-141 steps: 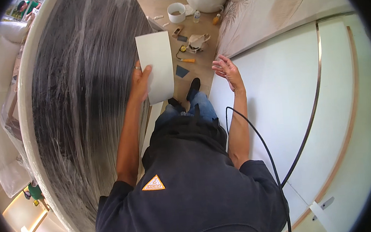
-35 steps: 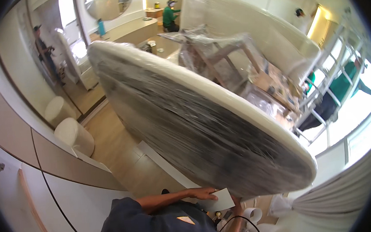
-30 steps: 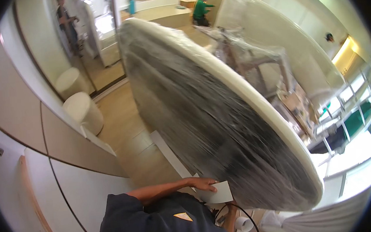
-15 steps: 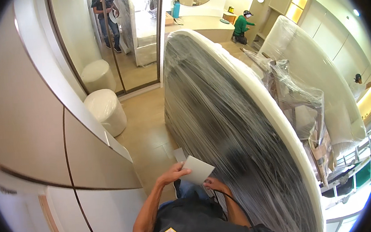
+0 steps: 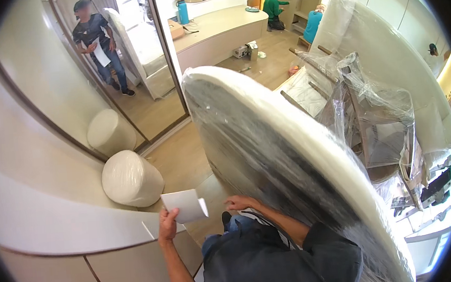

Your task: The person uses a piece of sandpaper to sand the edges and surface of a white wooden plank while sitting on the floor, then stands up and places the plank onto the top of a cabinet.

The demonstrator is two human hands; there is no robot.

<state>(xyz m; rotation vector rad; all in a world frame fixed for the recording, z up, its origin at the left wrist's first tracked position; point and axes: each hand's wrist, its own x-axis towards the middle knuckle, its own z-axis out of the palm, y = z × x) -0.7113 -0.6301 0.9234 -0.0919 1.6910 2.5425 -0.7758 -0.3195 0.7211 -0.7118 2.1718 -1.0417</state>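
Note:
My left hand [image 5: 167, 225] is closed on the edge of a thin, flat white board [image 5: 184, 205], its thumb lying on the top face. The mirror shows the board as a long pale piece hanging in front of me. To the right, my right hand [image 5: 239, 203] is apart from the board, its fingers curled in; whatever may be in them is hidden. A black cable [image 5: 266, 220] runs just below that hand, along the forearm. Close on my right stands a big rounded panel [image 5: 287, 120] with a cream padded rim, wrapped in clear plastic film.
A wrapped white pouf [image 5: 131, 178] stands by the mirrored wardrobe door [image 5: 138, 47]. Behind the panel are film-wrapped furniture legs [image 5: 357, 93] and another padded panel [image 5: 382, 49]. Two people, one in green [image 5: 274, 9], work low at the back. A curved counter [image 5: 222, 30] carries a blue bottle [image 5: 182, 12].
My left hand has moved left with the white board, away from my right hand. My right hand has shifted slightly left and up. The whole view has turned, bringing the pouf and wardrobe closer.

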